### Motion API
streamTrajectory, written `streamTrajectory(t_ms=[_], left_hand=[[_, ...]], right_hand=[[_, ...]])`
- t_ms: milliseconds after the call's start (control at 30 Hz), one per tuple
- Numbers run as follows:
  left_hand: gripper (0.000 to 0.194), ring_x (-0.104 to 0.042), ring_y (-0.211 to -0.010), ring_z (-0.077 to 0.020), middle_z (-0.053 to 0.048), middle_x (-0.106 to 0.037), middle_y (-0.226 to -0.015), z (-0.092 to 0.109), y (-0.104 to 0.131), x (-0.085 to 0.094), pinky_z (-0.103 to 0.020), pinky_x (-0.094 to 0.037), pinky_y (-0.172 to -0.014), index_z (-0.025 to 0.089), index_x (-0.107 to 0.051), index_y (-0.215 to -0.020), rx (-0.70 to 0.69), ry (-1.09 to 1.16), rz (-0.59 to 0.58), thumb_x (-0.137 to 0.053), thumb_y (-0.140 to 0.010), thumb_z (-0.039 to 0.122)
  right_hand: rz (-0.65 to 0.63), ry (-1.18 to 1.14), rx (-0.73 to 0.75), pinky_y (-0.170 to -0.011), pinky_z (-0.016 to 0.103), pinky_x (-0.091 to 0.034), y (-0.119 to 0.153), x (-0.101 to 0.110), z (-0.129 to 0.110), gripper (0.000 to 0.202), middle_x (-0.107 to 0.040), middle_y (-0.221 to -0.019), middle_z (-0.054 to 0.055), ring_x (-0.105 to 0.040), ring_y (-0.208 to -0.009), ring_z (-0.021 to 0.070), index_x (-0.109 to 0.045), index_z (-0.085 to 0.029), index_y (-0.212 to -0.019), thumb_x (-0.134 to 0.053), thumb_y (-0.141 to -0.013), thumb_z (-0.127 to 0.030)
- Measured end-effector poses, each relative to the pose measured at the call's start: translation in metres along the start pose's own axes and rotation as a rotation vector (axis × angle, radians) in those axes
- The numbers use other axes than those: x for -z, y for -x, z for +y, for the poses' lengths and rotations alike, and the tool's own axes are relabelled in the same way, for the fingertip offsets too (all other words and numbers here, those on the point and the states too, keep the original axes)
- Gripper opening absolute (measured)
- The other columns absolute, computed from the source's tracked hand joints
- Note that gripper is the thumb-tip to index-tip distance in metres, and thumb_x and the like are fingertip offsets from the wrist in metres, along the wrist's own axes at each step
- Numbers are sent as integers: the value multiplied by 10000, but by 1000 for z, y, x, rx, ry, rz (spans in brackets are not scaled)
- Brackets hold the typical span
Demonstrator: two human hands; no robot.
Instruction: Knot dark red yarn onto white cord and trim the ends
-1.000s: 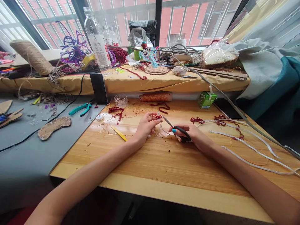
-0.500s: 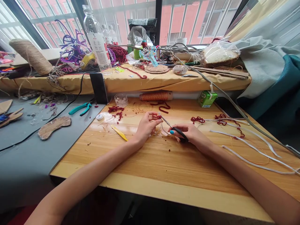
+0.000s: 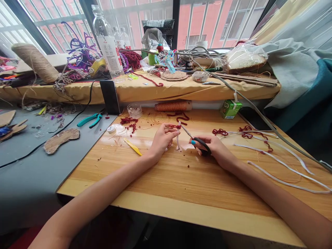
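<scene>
Near the middle of the wooden table, my left hand (image 3: pixel 165 137) pinches a white cord (image 3: pixel 177 142) with dark red yarn (image 3: pixel 177 126) around its upper part. The white tip stands up above the fingers and the tail hangs below them. My right hand (image 3: pixel 211 147) is closed round the black handles of a pair of scissors (image 3: pixel 203 146). Their blades point up and left, with the tips close to the yarn-covered end. Whether the tips touch it I cannot tell.
Right of my hands lie white cords (image 3: pixel 282 168) and red yarn (image 3: pixel 220 132). To the left are yellow tweezers (image 3: pixel 132 147), red scraps (image 3: pixel 129 120), a clear dish (image 3: pixel 134 110) and teal pliers (image 3: pixel 89 120). A thread spool (image 3: pixel 173 105) and green carton (image 3: pixel 231 109) stand behind.
The scissors have drawn back slightly to the right from the cord. My left hand has turned a little, and more of the cord's white tip and hanging tail shows.
</scene>
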State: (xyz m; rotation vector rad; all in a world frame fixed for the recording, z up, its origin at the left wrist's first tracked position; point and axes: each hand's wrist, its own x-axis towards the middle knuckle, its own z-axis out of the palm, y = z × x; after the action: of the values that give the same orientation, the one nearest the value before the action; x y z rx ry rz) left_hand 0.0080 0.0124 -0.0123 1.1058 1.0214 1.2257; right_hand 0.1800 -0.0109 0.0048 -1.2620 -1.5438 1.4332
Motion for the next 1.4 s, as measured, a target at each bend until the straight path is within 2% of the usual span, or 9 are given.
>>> streamTrajectory(t_ms=[133, 233, 367, 467, 600, 833, 1000, 1167, 1400], left_hand=[[220, -370, -387, 7, 13, -585, -723, 0, -1, 0, -145, -265, -368, 128, -563, -830, 12, -16, 6, -644, -638, 199], [148, -526, -609, -52, -4, -619, -750, 2, -1, 0, -154, -397, -571, 126, -605, -769, -16, -14, 29, -631, -629, 166], [89, -555, -762, -104, 1, -637, -747, 7, 0, 2, -206, -406, -744, 144, -638, -722, -52, -60, 60, -602, -645, 172], [115, -553, -763, -122, -1, -643, -746, 9, 0, 5, -231, -398, -749, 159, -661, -750, -118, -187, 27, -588, -679, 211], [169, -512, -803, -156, -17, -652, -743, 10, 0, 8, -276, -364, -772, 185, -682, -803, -313, -518, 10, -542, -756, 266], [218, -439, -793, -174, -36, -659, -751, 17, 1, 9, -301, -331, -774, 173, -677, -755, -412, -894, 54, -471, -814, 214], [226, -425, -764, -181, -39, -657, -734, 18, -1, 11, -313, -327, -744, 193, -687, -747, -441, -1051, -6, -470, -805, 216], [240, -436, -770, -198, -54, -676, -748, 13, -6, 16, -334, -326, -742, 193, -699, -817, -516, -1184, -116, -461, -788, 189], [227, -447, -762, -197, -54, -686, -759, 17, -8, 19, -328, -326, -733, 196, -705, -748, -526, -1211, -194, -480, -778, 198]], right_hand=[[89, -52, 9, -441, 222, -188, 0, -1, -1, 412, -433, -491, -44, -326, -459, 61, -553, -143, -716, -629, -595, -529], [128, -35, 44, -468, 219, -243, -1, -1, -1, 410, -468, -576, -36, -367, -510, 68, -566, -152, -783, -677, -556, -475], [170, 3, 132, -515, 221, -316, -1, 4, -2, 429, -526, -699, -19, -442, -589, 93, -547, -190, -893, -683, -572, -441], [109, 100, 118, -565, 238, -364, -1, 14, -6, 426, -583, -747, 13, -503, -656, 127, -570, -191, -935, -657, -612, -454], [10, 355, 98, -590, 243, -373, 1, 25, -12, 449, -627, -772, 23, -536, -692, 150, -613, -197, -1001, -637, -637, -458], [76, 879, 350, -658, 255, -408, 1, 32, -9, 424, -652, -964, 43, -574, -791, 175, -601, -193, -1083, -551, -710, -388], [138, 1189, 459, -636, 256, -408, 1, 35, -4, 365, -645, -1018, 32, -597, -811, 183, -615, -236, -1054, -487, -720, -310], [59, 1282, 453, -599, 242, -397, 1, 36, -3, 360, -655, -987, 11, -605, -805, 178, -601, -289, -1078, -472, -744, -327], [-28, 1227, 413, -604, 228, -390, 0, 35, -2, 357, -654, -988, -5, -601, -819, 167, -601, -288, -1079, -473, -746, -315]])
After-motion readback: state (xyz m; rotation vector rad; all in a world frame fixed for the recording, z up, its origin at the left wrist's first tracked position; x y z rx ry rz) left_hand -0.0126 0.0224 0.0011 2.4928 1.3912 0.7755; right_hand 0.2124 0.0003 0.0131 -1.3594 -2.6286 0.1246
